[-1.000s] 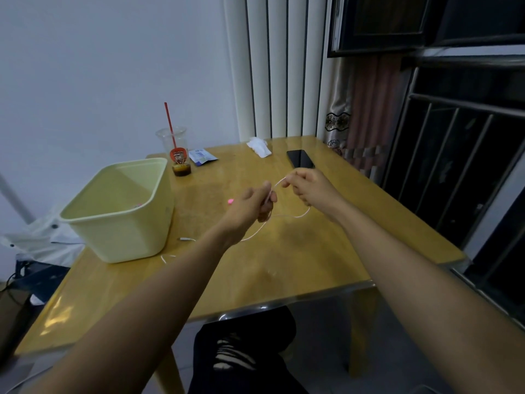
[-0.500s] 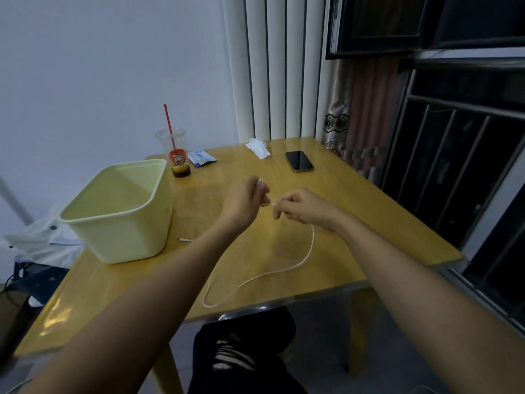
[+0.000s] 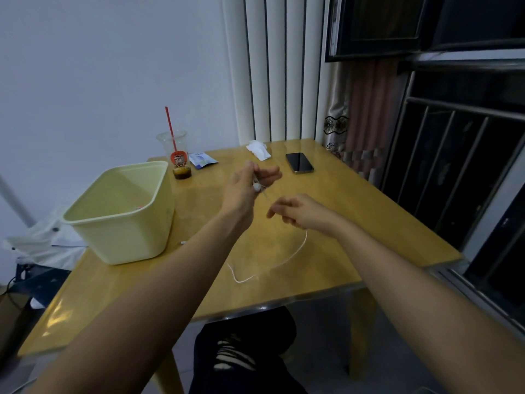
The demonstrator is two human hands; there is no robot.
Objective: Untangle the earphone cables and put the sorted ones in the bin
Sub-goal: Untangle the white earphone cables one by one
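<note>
Left hand (image 3: 250, 186) is raised above the desk (image 3: 369, 223), right of the bin (image 3: 122, 211), its fingers (image 3: 271, 174) pinching the earbud (image 3: 257, 187) end of the white earphone cable (image 3: 284, 261). It is held high, probably so the cable hangs free and kinks drop out. Right hand (image 3: 298, 213) sits lower and further right of the bin, fingers (image 3: 279, 207) curled round the cable. The thin line from the earbud runs into that hand and comes out below the wrist; grip tightness can't be told. Looks like a guide grip for sliding along and straightening. The rest of the cable sags to the desk and its loose end lies in a small hook, nearer the person than the bin, so this one is not sorted yet. The bin stands open-topped within left-hand reach, ready for the drop; something small and pinkish inside, too blurred to name. A small plug (image 3: 181, 243) lies just beside the bin's right wall. Behind the bin are a cup (image 3: 174, 155) with a red straw, a blue packet (image 3: 202, 160), a tissue (image 3: 259, 149) and a phone (image 3: 299, 163), all apart from the cable.
</note>
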